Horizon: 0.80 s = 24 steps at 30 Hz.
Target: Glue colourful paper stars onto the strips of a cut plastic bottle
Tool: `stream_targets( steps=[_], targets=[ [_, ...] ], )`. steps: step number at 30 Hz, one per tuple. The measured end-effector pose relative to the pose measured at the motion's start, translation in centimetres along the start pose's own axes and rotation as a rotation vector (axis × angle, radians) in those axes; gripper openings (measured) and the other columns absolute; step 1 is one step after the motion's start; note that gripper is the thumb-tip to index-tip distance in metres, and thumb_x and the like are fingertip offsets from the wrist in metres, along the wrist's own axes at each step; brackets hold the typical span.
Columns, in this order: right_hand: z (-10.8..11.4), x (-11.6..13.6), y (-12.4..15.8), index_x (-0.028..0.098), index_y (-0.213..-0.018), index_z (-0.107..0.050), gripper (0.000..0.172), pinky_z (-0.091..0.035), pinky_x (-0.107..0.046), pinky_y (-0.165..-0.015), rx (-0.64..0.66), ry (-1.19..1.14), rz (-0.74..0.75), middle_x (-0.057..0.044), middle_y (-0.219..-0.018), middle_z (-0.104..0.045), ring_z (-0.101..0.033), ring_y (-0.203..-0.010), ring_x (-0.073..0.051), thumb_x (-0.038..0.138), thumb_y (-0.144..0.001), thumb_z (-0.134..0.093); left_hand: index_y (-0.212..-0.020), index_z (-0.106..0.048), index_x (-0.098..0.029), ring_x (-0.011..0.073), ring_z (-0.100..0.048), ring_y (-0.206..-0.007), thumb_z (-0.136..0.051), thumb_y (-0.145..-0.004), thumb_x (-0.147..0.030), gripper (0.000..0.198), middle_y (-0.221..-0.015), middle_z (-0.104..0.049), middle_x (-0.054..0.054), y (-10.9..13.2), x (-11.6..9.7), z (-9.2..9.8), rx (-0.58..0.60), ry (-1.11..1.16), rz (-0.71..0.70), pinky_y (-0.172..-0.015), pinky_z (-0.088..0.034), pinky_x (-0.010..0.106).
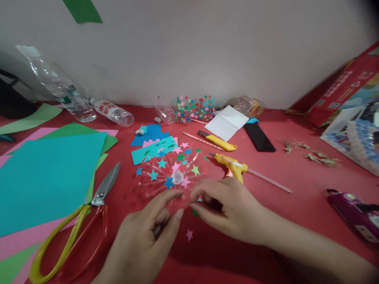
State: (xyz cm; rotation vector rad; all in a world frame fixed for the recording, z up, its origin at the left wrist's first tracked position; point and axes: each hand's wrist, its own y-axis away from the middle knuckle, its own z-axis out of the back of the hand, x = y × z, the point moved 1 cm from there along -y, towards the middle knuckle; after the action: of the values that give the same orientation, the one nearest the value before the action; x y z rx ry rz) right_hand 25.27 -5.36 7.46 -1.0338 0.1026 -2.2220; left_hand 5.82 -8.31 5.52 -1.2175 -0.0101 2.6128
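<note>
A cut clear plastic bottle piece (177, 177) lies spread like a flower, its strips dotted with coloured paper stars around the round neck. At its near edge, the fingers of my right hand (229, 209) pinch the end of a thin clear strip. My left hand (148, 234) meets the same strip from the other side, thumb and curled fingers close around it. A loose pink star (189, 234) is just below my fingertips. Beyond my right hand rests a yellow glue gun (231, 162) with a glue stick in its back.
Large scissors (99, 197) lie left beside stacked coloured paper (50, 173). Farther back are a yellow cutter (220, 142), white paper (227, 122), a black phone (259, 137), a star-covered bottle (195, 108) and plastic bottles (114, 112). A purple object (355, 213) sits at right.
</note>
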Motion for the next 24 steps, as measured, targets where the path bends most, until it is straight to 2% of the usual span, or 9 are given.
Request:
stream_targets(
  steps=[5, 9, 16, 20, 24],
  targets=[
    [-0.7, -0.3, 0.3, 0.019, -0.094, -0.060, 0.009, -0.032, -0.021, -0.052, -0.002, 0.124, 0.093, 0.005, -0.062, -0.058, -0.046, -0.050, -0.008, 0.020, -0.093, -0.051, -0.117, -0.060, -0.026, 0.0105, -0.048, -0.035, -0.052, -0.089, -0.035, 0.031, -0.045, -0.052, -0.008, 0.2, 0.5, -0.2, 0.090, 0.104, 0.065, -0.036, -0.038, 0.018],
    [-0.8, -0.3, 0.2, 0.020, -0.086, -0.059, 0.017, -0.031, -0.024, -0.051, -0.002, 0.220, 0.153, 0.003, -0.059, -0.057, -0.045, -0.050, -0.010, 0.019, -0.095, -0.045, -0.112, -0.063, -0.027, 0.0105, -0.048, -0.036, -0.053, -0.088, -0.033, 0.027, -0.046, -0.056, -0.007, 0.3, 0.8, -0.5, 0.086, 0.163, 0.092, -0.037, -0.039, 0.019],
    [-0.9, -0.2, 0.0, 0.019, -0.080, -0.059, 0.018, -0.035, -0.024, -0.051, -0.012, 0.215, 0.175, 0.001, -0.062, -0.061, -0.049, -0.052, -0.010, 0.015, -0.093, -0.047, -0.109, -0.064, -0.029, 0.0112, -0.051, -0.039, -0.052, -0.087, -0.031, 0.025, -0.050, -0.061, -0.006, 0.3, 0.8, -0.5, 0.097, 0.145, 0.065, -0.040, -0.041, 0.019],
    [-0.9, -0.3, -0.1, 0.018, -0.078, -0.060, 0.018, -0.035, -0.024, -0.051, -0.014, 0.212, 0.168, 0.001, -0.061, -0.061, -0.048, -0.051, -0.010, 0.013, -0.092, -0.049, -0.101, -0.065, -0.031, 0.0103, -0.047, -0.037, -0.052, -0.085, -0.032, 0.020, -0.045, -0.056, -0.008, 0.2, 0.2, -0.8, 0.034, 0.151, 0.109, -0.038, -0.037, 0.019],
    [-1.1, -0.4, -0.1, 0.018, -0.077, -0.060, 0.019, -0.035, -0.023, -0.052, -0.022, 0.212, 0.165, 0.001, -0.060, -0.059, -0.048, -0.052, -0.010, 0.013, -0.092, -0.049, -0.097, -0.066, -0.030, 0.0101, -0.045, -0.037, -0.053, -0.085, -0.032, 0.018, -0.046, -0.058, -0.008, 0.1, -0.1, -1.0, 0.003, 0.183, 0.159, -0.038, -0.037, 0.019]
  ],
)
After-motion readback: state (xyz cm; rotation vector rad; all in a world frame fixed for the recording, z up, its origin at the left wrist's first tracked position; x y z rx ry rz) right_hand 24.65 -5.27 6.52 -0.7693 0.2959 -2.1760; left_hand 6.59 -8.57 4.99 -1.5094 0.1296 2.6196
